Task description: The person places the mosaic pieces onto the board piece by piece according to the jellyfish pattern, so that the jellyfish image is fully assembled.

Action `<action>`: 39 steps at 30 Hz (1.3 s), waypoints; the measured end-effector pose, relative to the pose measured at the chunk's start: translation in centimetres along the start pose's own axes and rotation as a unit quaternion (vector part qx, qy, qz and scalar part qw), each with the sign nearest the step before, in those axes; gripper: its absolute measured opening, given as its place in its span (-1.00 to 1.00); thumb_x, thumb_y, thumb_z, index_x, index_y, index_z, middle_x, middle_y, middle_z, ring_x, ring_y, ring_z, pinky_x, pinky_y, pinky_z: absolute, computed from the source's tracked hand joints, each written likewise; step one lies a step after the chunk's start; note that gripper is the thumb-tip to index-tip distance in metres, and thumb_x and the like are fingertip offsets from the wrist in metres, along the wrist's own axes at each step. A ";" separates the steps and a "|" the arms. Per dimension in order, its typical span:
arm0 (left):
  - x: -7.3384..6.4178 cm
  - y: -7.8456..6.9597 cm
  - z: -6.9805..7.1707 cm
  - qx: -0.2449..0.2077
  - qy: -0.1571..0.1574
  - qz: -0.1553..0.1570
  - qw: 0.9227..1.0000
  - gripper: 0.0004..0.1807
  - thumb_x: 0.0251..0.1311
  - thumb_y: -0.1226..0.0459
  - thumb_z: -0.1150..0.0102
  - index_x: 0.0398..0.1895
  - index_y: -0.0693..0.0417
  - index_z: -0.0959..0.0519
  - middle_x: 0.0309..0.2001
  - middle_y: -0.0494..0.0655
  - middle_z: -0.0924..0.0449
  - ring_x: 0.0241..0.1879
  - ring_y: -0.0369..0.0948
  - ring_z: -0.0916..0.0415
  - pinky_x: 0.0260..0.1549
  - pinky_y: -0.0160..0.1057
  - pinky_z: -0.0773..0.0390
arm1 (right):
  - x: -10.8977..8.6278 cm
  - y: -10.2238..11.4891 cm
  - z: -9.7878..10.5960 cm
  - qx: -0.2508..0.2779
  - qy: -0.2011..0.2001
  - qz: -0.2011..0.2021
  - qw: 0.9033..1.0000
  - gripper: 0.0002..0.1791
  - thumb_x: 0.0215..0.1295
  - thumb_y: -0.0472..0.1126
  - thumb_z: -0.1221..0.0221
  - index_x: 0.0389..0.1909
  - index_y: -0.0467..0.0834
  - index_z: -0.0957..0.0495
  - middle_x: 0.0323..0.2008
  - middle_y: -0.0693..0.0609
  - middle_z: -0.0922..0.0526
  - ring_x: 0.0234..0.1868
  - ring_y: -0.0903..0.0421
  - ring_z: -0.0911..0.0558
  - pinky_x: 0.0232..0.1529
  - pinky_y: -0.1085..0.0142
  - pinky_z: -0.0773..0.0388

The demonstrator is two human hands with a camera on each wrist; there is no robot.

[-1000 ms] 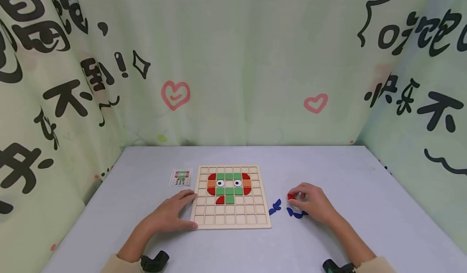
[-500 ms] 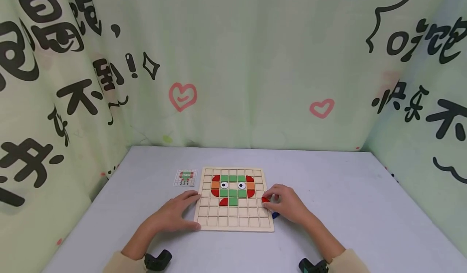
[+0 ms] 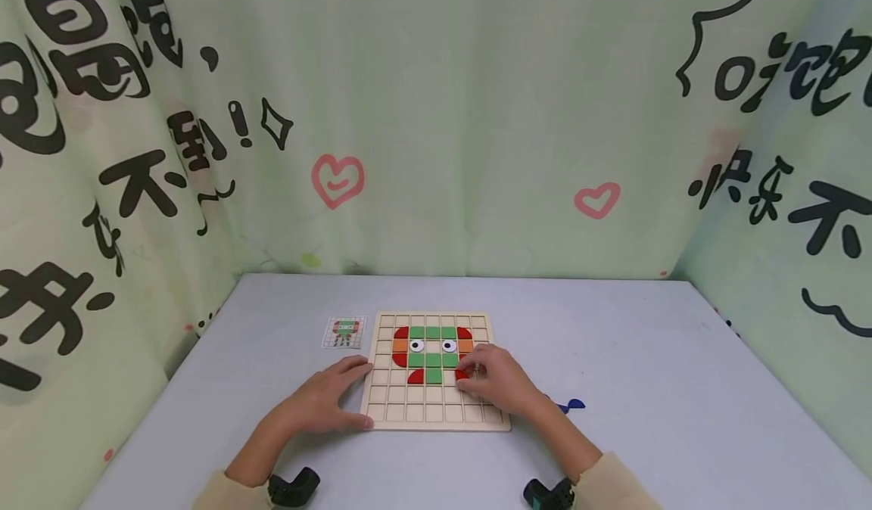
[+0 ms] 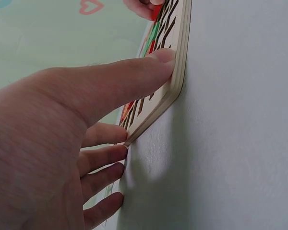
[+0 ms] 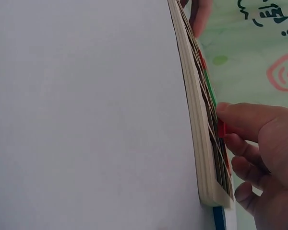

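A wooden grid board (image 3: 434,415) lies on the table, filled in its upper part with green, red and orange pieces and two round eye pieces (image 3: 416,346). My left hand (image 3: 325,402) steadies its left side, thumb (image 4: 161,62) on the near corner and fingertips along the edge. Between thumb and fingers of my right hand (image 3: 502,381) is a small red piece (image 5: 222,128), low over the cells right of the green piece (image 3: 433,375) in the lower row. A red quarter-round piece (image 3: 416,377) sits on that green piece's other side. My right hand hides some cells.
A small pattern card (image 3: 344,332) with a similar figure lies behind my left hand. Blue pieces (image 3: 575,403) lie on the table to the right, partly behind my right forearm. Curtains with printed characters (image 3: 463,132) stand behind and beside the table.
My right hand has carried the red piece leftward from beside the blue pieces to over the board. My left hand stays at the board's left edge. The head view has shifted slightly.
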State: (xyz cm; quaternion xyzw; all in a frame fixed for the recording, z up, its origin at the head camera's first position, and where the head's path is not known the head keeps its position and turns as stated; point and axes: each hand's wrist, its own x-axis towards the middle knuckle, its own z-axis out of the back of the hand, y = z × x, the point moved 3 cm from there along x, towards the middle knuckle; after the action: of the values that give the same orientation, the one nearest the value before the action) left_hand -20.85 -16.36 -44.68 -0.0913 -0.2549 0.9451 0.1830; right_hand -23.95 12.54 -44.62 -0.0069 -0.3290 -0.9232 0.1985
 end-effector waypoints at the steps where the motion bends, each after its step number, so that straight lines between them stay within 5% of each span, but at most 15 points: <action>1: 0.0 0.0 0.0 0.000 0.000 0.001 1.000 -0.04 -0.12 -0.12 -0.45 0.39 0.02 -0.33 0.43 -0.01 -0.22 0.41 0.06 -0.20 0.30 0.21 -0.24 | 0.1 0.1 -0.2 -0.001 0.001 -0.002 1.000 -0.84 0.08 -0.17 -0.39 -0.28 -0.04 -0.70 -0.43 0.17 -0.51 -0.36 0.19 -0.41 -0.38 0.43 -0.35; 18: -0.3 0.1 0.2 0.008 -0.002 -0.002 1.000 -0.03 -0.12 -0.13 -0.45 0.39 0.04 -0.33 0.42 0.01 -0.22 0.39 0.08 -0.22 0.29 0.22 -0.26 | 0.0 1.0 -0.5 0.022 -0.009 0.000 1.000 -0.89 0.16 -0.24 -0.33 -0.27 -0.04 -0.72 -0.40 0.20 -0.56 -0.40 0.20 -0.42 -0.44 0.46 -0.38; 27: 0.0 -0.2 -0.1 -0.002 0.006 -0.004 1.000 -0.03 -0.12 -0.12 -0.45 0.39 0.02 -0.33 0.43 0.00 -0.22 0.41 0.08 -0.20 0.30 0.23 -0.24 | 0.5 1.1 -0.7 0.007 0.000 -0.002 1.000 -0.90 0.16 -0.23 -0.34 -0.29 -0.07 -0.75 -0.32 0.13 -0.65 -0.27 0.22 -0.49 -0.22 0.40 -0.51; 39: -0.1 -0.2 0.1 0.005 0.004 0.010 1.000 -0.03 -0.12 -0.14 -0.44 0.39 0.00 -0.32 0.44 -0.01 -0.21 0.41 0.08 -0.20 0.29 0.21 -0.27 | -0.4 0.0 1.6 0.010 -0.006 -0.014 1.000 -0.87 0.13 -0.27 -0.34 -0.27 -0.07 -0.72 -0.40 0.18 -0.59 -0.44 0.20 -0.41 -0.49 0.45 -0.38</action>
State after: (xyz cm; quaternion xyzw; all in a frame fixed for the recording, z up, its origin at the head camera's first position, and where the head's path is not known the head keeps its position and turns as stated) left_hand -20.71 -16.24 -44.48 -0.0970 -0.2486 0.9476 0.1754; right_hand -23.72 13.67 -43.40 -0.0061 -0.3396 -0.9224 0.1838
